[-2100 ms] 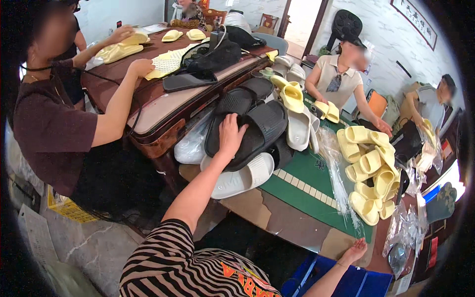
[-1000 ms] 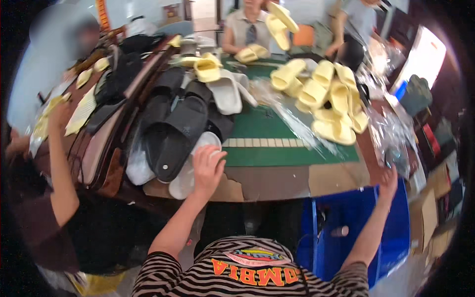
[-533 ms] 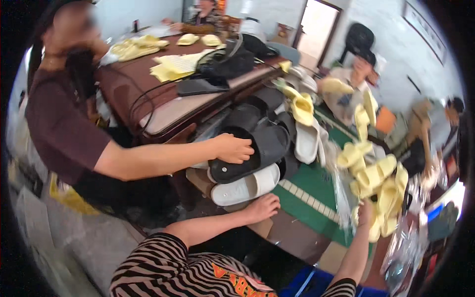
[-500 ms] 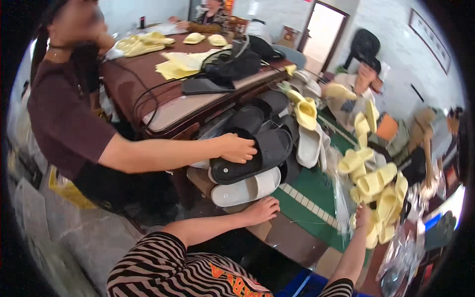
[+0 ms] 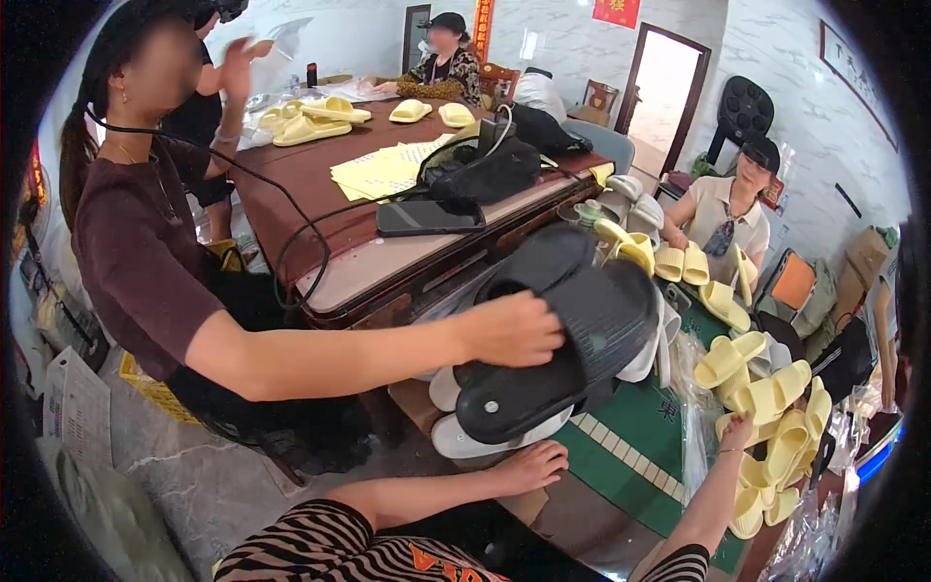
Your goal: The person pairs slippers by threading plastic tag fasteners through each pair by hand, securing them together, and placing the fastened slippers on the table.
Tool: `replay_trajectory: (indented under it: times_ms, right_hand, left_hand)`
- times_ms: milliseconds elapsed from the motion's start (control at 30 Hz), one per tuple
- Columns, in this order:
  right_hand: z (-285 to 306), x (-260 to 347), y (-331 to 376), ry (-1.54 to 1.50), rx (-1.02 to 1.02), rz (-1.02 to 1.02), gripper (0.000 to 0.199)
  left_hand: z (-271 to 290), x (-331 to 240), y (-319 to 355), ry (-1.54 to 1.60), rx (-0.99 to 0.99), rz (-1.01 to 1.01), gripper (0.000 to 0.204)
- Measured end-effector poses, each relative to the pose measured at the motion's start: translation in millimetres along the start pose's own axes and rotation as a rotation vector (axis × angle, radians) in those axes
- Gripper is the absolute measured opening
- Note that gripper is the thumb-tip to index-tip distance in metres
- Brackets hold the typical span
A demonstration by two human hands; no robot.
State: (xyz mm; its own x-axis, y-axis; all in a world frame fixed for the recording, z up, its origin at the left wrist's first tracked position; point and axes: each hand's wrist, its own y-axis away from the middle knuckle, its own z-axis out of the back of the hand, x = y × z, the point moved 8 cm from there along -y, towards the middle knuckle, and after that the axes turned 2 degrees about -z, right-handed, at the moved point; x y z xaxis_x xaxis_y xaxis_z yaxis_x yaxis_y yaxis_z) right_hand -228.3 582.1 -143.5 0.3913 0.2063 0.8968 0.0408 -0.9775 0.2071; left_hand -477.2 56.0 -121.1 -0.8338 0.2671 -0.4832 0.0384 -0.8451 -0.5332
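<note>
My left hand lies flat on the table's near edge, fingers apart, just below a white slipper at the bottom of a slipper pile. It holds nothing. A person in a maroon shirt on my left presses a hand on the top black slipper of that pile. My right hand is raised at the clear plastic bag beside a heap of yellow slippers. Its fingers are too small to read.
A green mat covers the table under the slippers. A brown table behind holds yellow papers, a black bag, a dark tablet and cables. Other people sit at the far side and the right. More yellow slippers lie about.
My left hand has come off the slipper pile and down to the table edge. The maroon-shirted person's hand has taken its place on the black slipper. My right hand has risen toward the yellow slippers.
</note>
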Motion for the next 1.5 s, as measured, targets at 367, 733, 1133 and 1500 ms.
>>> replay_trajectory:
  times_ms: [367, 733, 1133, 1500]
  right_hand:
    - [-53.4, 97.7, 198.2, -0.012, 0.138, 0.09, 0.026]
    - [-61.6, 159.4, 386.0, 0.063, 0.461, 0.044, 0.013]
    - [135.3, -6.7, 358.8, 0.302, 0.313, -0.083, 0.017]
    - [112.9, -15.7, 412.2, 0.633, 0.081, -0.041, 0.022]
  left_hand:
    - [9.2, 6.6, 10.0, -0.061, -0.078, -0.04, 0.022]
    - [36.7, -7.6, -3.8, 0.385, -0.292, 0.211, 0.036]
    - [-9.1, -102.7, 27.4, 0.466, -0.11, -0.054, 0.067]
    - [4.1, -77.6, -30.8, 0.246, -0.151, 0.066, 0.038]
